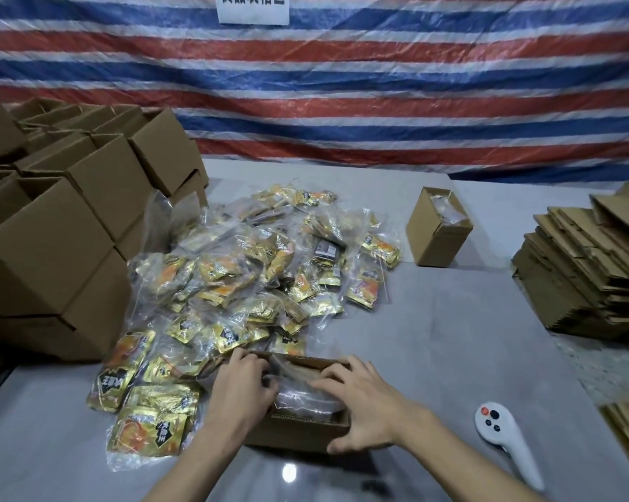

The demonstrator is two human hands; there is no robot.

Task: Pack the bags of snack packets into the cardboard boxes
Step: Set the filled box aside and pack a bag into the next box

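**Packing station: bag being pressed into the open box**

Grey tabletop [432, 349] backed by a red, white and blue striped tarpaulin [378, 103] forms the work area. All positions below are given relative to the open cardboard box [298, 434] at the near edge.

1. Both hands work at the box. The left hand [242, 385] sits on the box's left rim, fingers curled onto the clear plastic bag [302, 393] lying in the opening. The right hand [360, 403] spreads over the bag's right side, fingers straight and pressing down, thumb against the box's front right corner.
2. Right of the box, well apart, a white handheld controller [501, 436] lies on the table.
3. Left of and behind the box, touching it, lies the heap of bagged snack packets [240, 269], still unpacked.
4. Further left stands a stack of assembled boxes [59, 226]. Far right lies a pile of flattened cartons [588, 269].
5. Behind and right of the box, beyond the heap, a second box [438, 226] stands open with a bag inside.

**Fault risks (judgement)**
- The bag appears to bulge above the rim; uneven pressure could trap plastic under the flaps or burst a packet.
- Pressing on one side could tip or slide the box into the heap.
- Loose bags touching the box could snag during closing.
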